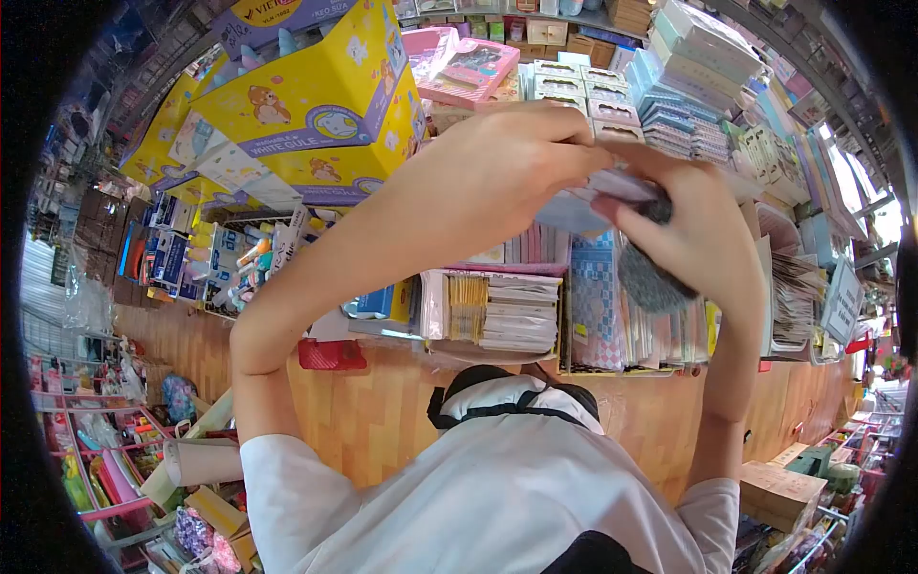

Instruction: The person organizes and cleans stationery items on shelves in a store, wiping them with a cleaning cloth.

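Both hands are raised over the goods at the upper middle right. My left hand [545, 143] has its fingers closed at the edge of a pale, clear-wrapped packet [579, 212]. Around the packet's right side, my right hand [684, 215] curls its thumb and fingers, and a dark grey cloth [655, 277] hangs from that same hand. Part of the packet is hidden by the fingers. Below it stand blue checkered packets [595, 297] in a bin. White boxes [612, 110] are stacked just beyond the hands.
Yellow glue display boxes [316, 115] rise at the upper left. Pens and glue sticks [253, 258] fill a rack below them. A tray of white packets [492, 311] is at the centre, a pink box [469, 72] behind. A cardboard box [779, 493] sits lower right.
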A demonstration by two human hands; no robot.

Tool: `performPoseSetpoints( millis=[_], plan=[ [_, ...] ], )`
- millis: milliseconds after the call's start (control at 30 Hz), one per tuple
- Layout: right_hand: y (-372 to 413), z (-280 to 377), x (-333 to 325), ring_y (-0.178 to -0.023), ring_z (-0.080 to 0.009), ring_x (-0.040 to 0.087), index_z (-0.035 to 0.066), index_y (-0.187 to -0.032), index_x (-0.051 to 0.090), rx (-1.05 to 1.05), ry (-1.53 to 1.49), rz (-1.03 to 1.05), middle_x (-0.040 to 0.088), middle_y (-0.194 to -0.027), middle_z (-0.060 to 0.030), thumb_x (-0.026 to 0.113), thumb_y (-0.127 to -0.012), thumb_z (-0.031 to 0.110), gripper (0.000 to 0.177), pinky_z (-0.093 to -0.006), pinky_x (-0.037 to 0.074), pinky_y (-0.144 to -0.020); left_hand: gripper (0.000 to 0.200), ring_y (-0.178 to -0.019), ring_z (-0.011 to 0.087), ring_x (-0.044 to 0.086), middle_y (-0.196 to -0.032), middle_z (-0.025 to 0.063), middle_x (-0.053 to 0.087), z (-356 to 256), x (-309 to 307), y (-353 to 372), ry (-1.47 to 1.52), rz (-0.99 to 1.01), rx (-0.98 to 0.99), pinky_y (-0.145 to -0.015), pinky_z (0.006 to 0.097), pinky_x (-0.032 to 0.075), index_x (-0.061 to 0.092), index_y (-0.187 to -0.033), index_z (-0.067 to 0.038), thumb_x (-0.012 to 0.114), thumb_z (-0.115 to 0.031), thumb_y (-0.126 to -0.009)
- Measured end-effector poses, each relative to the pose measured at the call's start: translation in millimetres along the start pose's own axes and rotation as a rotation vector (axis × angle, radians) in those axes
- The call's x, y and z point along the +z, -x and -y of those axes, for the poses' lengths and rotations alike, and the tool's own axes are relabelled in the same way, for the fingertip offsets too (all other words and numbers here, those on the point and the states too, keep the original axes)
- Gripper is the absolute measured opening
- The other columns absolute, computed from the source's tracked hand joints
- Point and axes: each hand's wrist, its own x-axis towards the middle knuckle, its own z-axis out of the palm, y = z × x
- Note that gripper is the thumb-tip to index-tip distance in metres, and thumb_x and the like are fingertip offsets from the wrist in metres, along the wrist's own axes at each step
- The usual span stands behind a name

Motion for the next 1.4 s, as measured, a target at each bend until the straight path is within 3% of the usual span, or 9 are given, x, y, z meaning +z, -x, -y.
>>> performPoseSetpoints(
  millis=[100, 200, 400, 500, 767, 867, 967, 1133, 1400],
  plan=[
    [-17.4, -11.8, -2.5, -0.075, -0.0388, 0.063, 0.0, -0.099, 0.067, -0.051, 0.084, 0.176, 0.064, -0.078, -0.0214, 0.067, -0.08, 0.024, 0.031, -0.0431, 0.049, -0.069, 0.031, -0.097, 0.0306, 0.063, -0.105, 0.0117, 0.063, 8.1, 6.8, 2.5, -0.079, -0.079, 0.002, -0.082, 0.0353, 0.051, 0.062, -0.114, -0.004, 0.065, -0.002, -0.084],
    [-18.1, -17.0, 2.4, -0.069, -0.0332, 0.064, -0.001, -0.093, 0.068, -0.013, 0.058, 0.073, 0.061, -0.072, -0.0215, 0.067, -0.083, 0.024, 0.026, -0.0401, 0.047, -0.064, 0.036, -0.1, 0.029, 0.063, -0.108, 0.0136, 0.062, 19.0, 11.8, 12.4, -0.042, -0.229, -0.133, -0.085, 0.0354, 0.051, 0.059, -0.119, -0.003, 0.067, -0.006, -0.084],
    [-15.5, -41.3, 45.3, -0.067, -0.0068, 0.057, -0.003, -0.093, 0.071, 0.225, -0.714, 0.075, 0.067, -0.074, -0.0036, 0.069, -0.087, 0.031, 0.034, -0.0254, 0.044, -0.061, 0.04, -0.106, 0.0203, 0.061, -0.113, 0.0117, 0.063, 26.7, 14.0, 58.5, 0.334, -0.101, -0.552, -0.091, 0.0324, 0.049, 0.053, -0.126, -0.001, 0.065, -0.015, -0.091],
    [-16.2, -35.3, 60.6, -0.072, -0.0049, 0.057, -0.004, -0.097, 0.072, 0.417, -0.922, 0.196, 0.069, -0.083, 0.0008, 0.069, -0.088, 0.032, 0.037, -0.0234, 0.045, -0.066, 0.037, -0.108, 0.0174, 0.06, -0.115, 0.0096, 0.063, 35.0, 21.1, 76.0, 0.576, -0.004, -0.634, -0.094, 0.0299, 0.048, 0.052, -0.127, 0.001, 0.061, -0.016, -0.094],
    [-25.2, -31.5, 64.1, -0.083, -0.0051, 0.057, -0.004, -0.105, 0.067, 0.327, -0.764, 0.337, 0.069, -0.091, -0.004, 0.067, -0.09, 0.026, 0.033, -0.0213, 0.044, -0.072, 0.039, -0.104, 0.0121, 0.059, -0.116, 0.0096, 0.065, 53.8, 14.0, 96.6, 0.687, 0.06, -0.785, -0.092, 0.0285, 0.048, 0.054, -0.132, 0.001, 0.058, -0.012, -0.096],
    [-30.3, -38.5, 66.1, -0.083, -0.0054, 0.058, -0.003, -0.106, 0.065, 0.357, -0.762, 0.519, 0.068, -0.092, -0.0035, 0.068, -0.089, 0.025, 0.033, -0.0219, 0.044, -0.072, 0.037, -0.087, 0.0171, 0.064, -0.102, 0.0142, 0.069, 57.9, 19.8, 99.7, 0.541, 0.069, -0.714, -0.08, 0.0307, 0.05, 0.058, -0.125, 0.002, 0.062, -0.011, -0.091],
    [-36.1, -40.7, 66.4, -0.082, -0.0061, 0.058, -0.003, -0.106, 0.064, 0.471, -0.722, 0.657, 0.067, -0.092, -0.0036, 0.07, -0.086, 0.022, 0.033, -0.0214, 0.043, -0.071, 0.036, -0.1, 0.023, 0.064, -0.114, 0.0126, 0.064, 58.3, 18.6, 97.3, 0.292, 0.187, -0.56, -0.089, 0.0316, 0.048, 0.057, -0.127, -0.002, 0.059, -0.012, -0.093],
    [-46.4, -48.9, 73.4, -0.067, -0.0131, 0.06, -0.002, -0.107, 0.063, 0.634, -0.67, 0.638, 0.066, -0.095, -0.0096, 0.072, -0.081, 0.017, 0.034, -0.0189, 0.045, -0.064, 0.032, -0.108, 0.0305, 0.058, -0.121, 0.0117, 0.058, 52.5, 12.3, 101.9, -0.006, -0.016, -0.469, -0.092, 0.0356, 0.047, 0.058, -0.124, -0.003, 0.058, -0.01, -0.092],
    [-21.8, -85.9, 83.5, -0.071, -0.0294, 0.069, -0.003, -0.11, 0.062, 0.761, -1.442, 0.715, 0.066, -0.101, -0.0231, 0.061, -0.089, 0.018, 0.029, -0.0267, 0.054, -0.058, 0.035, -0.111, 0.0289, 0.057, -0.122, 0.009, 0.057, 12.4, -21.2, 119.3, -0.086, -0.075, -0.392, -0.093, 0.0376, 0.047, 0.06, -0.123, -0.009, 0.057, -0.001, -0.09]
  ],
)
